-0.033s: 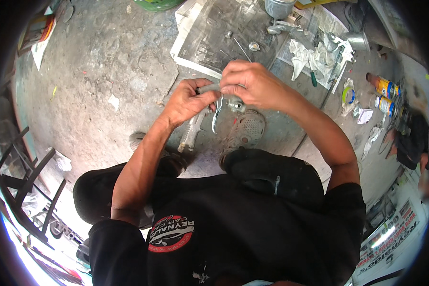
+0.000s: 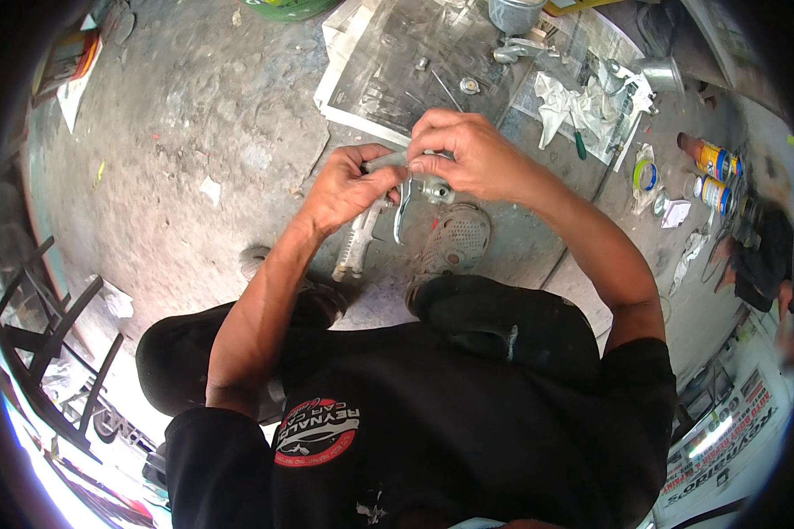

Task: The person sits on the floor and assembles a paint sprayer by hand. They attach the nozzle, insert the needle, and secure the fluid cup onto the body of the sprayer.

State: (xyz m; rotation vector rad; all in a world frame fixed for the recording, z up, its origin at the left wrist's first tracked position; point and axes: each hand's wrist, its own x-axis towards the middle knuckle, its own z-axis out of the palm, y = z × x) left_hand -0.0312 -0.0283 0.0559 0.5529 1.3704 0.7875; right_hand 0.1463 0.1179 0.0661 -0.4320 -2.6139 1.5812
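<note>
Above the ground in front of my knees, both hands hold a grey metal spray gun (image 2: 355, 234), its handle angled down toward me. My left hand (image 2: 348, 187) is closed around its upper body, thumb on the near side. A curved shiny trigger (image 2: 402, 214) hangs below the fingers. My right hand (image 2: 468, 154) is closed in a pinch at the gun's upper part, and its fingers hide what exactly they grip. A round metal fitting (image 2: 437, 190) shows just under the right hand. One perforated shoe (image 2: 459, 234) is below it on the floor.
Newspaper sheets (image 2: 370, 79) lie ahead, bearing a thin rod (image 2: 447, 90) and a small round metal part (image 2: 469, 85). Farther right are a white rag (image 2: 573, 110), another spray gun (image 2: 631, 84), a tape roll (image 2: 647, 175) and cans (image 2: 715, 196). A metal rack (image 2: 48, 339) stands left.
The spray gun's handle end has shifted very slightly to the right. Both hands keep nearly the same place and grip.
</note>
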